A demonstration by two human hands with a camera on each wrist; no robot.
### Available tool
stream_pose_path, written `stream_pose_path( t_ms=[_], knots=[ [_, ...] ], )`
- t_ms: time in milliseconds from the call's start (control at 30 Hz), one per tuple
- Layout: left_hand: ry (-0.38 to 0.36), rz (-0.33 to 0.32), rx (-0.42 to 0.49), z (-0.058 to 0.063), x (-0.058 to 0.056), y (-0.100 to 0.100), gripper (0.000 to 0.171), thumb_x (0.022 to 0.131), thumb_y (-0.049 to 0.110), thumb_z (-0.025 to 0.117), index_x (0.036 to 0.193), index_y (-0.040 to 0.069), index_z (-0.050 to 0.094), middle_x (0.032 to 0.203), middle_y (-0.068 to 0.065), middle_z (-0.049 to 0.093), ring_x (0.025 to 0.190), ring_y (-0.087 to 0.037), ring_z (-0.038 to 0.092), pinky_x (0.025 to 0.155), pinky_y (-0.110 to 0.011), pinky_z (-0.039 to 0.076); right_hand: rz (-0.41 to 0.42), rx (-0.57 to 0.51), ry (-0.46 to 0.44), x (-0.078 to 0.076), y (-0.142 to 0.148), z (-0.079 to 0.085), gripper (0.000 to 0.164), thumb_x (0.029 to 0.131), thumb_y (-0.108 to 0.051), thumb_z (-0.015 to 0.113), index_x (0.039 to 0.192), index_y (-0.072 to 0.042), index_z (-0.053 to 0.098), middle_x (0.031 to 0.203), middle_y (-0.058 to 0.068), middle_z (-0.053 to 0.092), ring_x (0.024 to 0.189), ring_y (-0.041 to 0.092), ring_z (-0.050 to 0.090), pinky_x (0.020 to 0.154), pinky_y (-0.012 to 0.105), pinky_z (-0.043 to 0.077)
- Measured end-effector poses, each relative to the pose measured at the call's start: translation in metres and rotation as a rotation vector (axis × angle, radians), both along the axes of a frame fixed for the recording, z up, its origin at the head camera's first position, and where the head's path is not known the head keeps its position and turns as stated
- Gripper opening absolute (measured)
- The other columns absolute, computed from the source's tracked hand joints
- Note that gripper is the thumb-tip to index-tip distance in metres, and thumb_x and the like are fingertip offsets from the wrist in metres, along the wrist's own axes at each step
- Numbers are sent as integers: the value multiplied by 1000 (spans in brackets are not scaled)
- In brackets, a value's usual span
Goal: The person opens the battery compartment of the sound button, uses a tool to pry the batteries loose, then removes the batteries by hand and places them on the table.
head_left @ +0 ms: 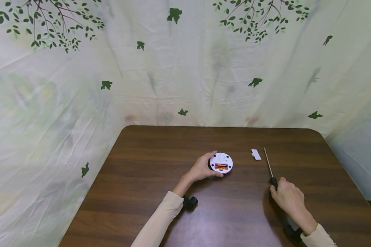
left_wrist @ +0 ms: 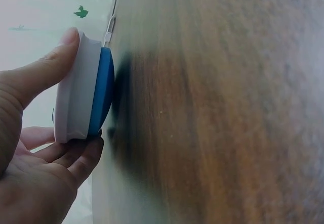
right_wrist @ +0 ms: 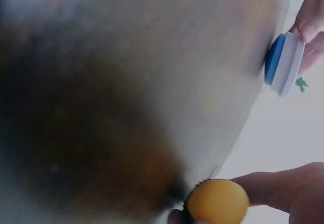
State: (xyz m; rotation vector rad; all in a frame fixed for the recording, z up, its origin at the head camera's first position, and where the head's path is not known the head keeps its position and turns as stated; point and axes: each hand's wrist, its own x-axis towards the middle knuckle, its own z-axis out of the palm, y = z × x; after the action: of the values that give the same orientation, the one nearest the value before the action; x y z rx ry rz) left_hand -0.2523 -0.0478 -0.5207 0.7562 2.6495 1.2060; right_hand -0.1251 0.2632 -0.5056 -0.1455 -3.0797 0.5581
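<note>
A round white device with a blue dome-shaped side (left_wrist: 78, 90) is held in my left hand (head_left: 202, 168), thumb on one edge and fingers on the other. Its white back faces up in the head view, with a speaker grille and an uncovered compartment where red batteries (head_left: 221, 166) lie. The blue side is turned down, close over the table. My right hand (head_left: 287, 195) grips a screwdriver (head_left: 268, 164) by its black handle, whose yellow end (right_wrist: 218, 201) shows in the right wrist view. The long metal shaft points away from me along the table.
A small white battery cover (head_left: 256, 154) lies on the brown wooden table (head_left: 160, 144), between the device and the screwdriver shaft. Pale cloth with printed leaves (head_left: 185, 68) hangs behind and beside the table. Black wrist camera mounts (head_left: 190, 202) sit under my forearms.
</note>
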Motion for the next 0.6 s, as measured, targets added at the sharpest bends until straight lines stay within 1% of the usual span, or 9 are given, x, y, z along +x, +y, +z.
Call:
stream_pose_path(
  t_ms=[133,267,400,500,600],
  knots=[
    [-8,3,-4,0,1,0,104,71,31,96,155,1,43,154,-20,53,144,-35,50,120,-49,40,-17,-34,31,0,4,5,31,98,-21,60,90,8,55,65,10,54,52,24,50,45,36,38],
    [-17,8,-3,0,2,0,105,71,30,97,156,1,42,155,-21,51,146,-36,48,121,-50,38,-1,-75,113,-2,9,17,30,98,-23,60,101,7,60,69,9,61,54,21,50,47,34,36],
    [-10,9,-4,0,2,0,105,71,31,97,156,0,42,155,-21,52,145,-36,49,120,-50,39,60,-135,192,-7,16,32,26,99,-23,64,105,2,63,81,10,69,62,16,53,53,31,38],
    [-6,8,-3,-1,1,0,104,71,30,97,155,0,43,154,-21,53,144,-36,50,120,-49,40,112,-207,226,-10,21,44,25,101,-24,66,109,-1,64,89,8,71,68,8,55,58,28,40],
    [-5,13,2,-1,1,0,103,71,29,97,154,0,44,153,-22,53,143,-36,50,120,-48,40,157,-302,231,-11,25,53,24,103,-27,65,114,-5,65,86,7,70,65,5,58,56,26,43]
  ],
)
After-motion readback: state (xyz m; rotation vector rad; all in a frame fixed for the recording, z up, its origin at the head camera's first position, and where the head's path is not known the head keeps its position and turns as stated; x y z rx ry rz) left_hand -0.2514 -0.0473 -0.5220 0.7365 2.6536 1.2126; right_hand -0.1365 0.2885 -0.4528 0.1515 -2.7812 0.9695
